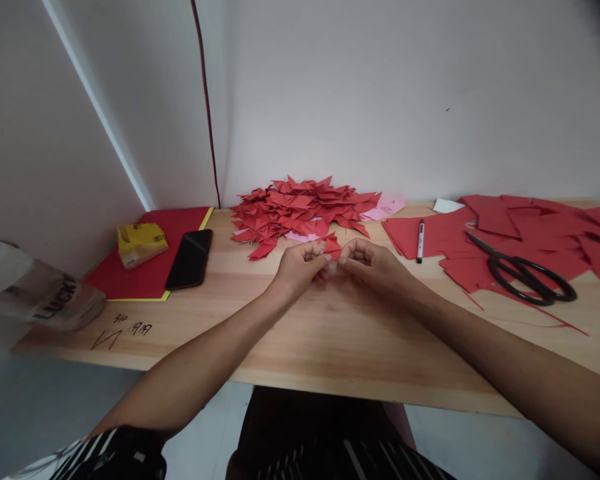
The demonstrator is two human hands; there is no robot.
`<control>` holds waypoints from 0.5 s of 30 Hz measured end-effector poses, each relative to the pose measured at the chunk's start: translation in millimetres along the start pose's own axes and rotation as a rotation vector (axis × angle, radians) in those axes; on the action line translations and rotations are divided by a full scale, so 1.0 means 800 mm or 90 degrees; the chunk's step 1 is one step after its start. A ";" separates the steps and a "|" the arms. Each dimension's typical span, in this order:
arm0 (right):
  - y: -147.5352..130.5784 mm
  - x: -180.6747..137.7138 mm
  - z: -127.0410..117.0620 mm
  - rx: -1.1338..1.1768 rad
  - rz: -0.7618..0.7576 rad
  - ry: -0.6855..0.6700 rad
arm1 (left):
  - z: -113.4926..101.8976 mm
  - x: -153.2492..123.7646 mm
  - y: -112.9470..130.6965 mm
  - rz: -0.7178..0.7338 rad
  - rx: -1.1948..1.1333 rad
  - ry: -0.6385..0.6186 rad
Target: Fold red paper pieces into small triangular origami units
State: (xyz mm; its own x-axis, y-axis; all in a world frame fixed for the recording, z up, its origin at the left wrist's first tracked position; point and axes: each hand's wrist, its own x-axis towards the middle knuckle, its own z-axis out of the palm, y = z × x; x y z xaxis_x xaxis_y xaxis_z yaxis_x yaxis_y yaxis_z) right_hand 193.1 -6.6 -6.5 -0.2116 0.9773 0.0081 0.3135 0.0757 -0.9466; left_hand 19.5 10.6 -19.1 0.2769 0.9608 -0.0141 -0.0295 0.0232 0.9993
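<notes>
A small piece of folded red paper is held between my two hands above the middle of the wooden table. My left hand pinches it from the left, with the thumb and fingers closed. From the other side my right hand closes its thumb and fingertips at the paper's right edge. Just behind the hands lies a heap of folded red paper pieces, with some pink paper showing at its right. The exact folds of the held piece are partly covered by my fingers.
Right of my hands lie a marker, red paper sheets and black-handled scissors. To the left are a phone, a yellow packet on a red folder, and a cup marked LUCKY. A wall stands behind the table.
</notes>
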 end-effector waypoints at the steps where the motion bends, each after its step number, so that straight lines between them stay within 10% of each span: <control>1: 0.000 0.000 0.001 0.007 0.000 0.007 | 0.000 0.000 0.001 -0.008 -0.001 0.001; 15: -0.003 -0.004 0.001 -0.002 -0.007 0.070 | 0.000 -0.002 0.001 0.029 -0.008 0.033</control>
State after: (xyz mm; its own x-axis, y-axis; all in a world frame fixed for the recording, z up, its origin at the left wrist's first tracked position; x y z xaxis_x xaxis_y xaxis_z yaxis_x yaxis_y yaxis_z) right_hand 191.9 -9.9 -4.4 -0.1119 0.9923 0.0539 0.3153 0.0869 -0.9450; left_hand 19.1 8.8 -18.6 0.2256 0.9738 0.0293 -0.0538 -0.0176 0.9984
